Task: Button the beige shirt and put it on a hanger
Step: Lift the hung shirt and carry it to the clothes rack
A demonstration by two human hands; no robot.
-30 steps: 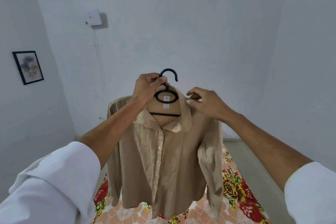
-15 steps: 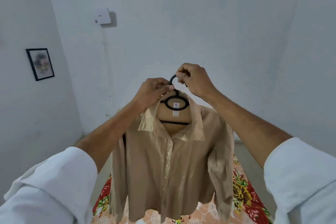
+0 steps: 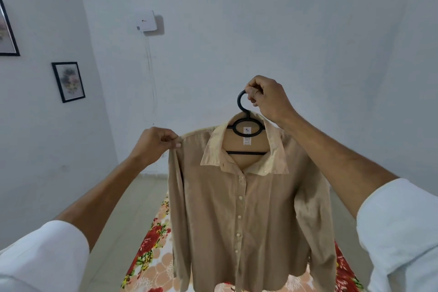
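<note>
The beige shirt (image 3: 248, 216) hangs in the air in front of me on a black plastic hanger (image 3: 244, 123), its front buttoned down the placket and its collar spread. My right hand (image 3: 267, 99) is closed around the hanger's hook and carries the whole weight. My left hand (image 3: 154, 142) pinches the shirt's left shoulder seam between thumb and fingers. Both sleeves droop along the shirt's sides. The hanger's arms are hidden inside the shoulders.
A flowered red and peach sheet (image 3: 147, 256) lies on the floor below the shirt. White walls close in behind, with a white box and cable (image 3: 145, 21) and two framed pictures (image 3: 68, 82) on the left wall. Pale floor tiles show on the left.
My left hand let go of the hanger's neck and moved down-left to pinch the shirt's shoulder. My right hand now holds the hook alone. The view turned right and closer.
</note>
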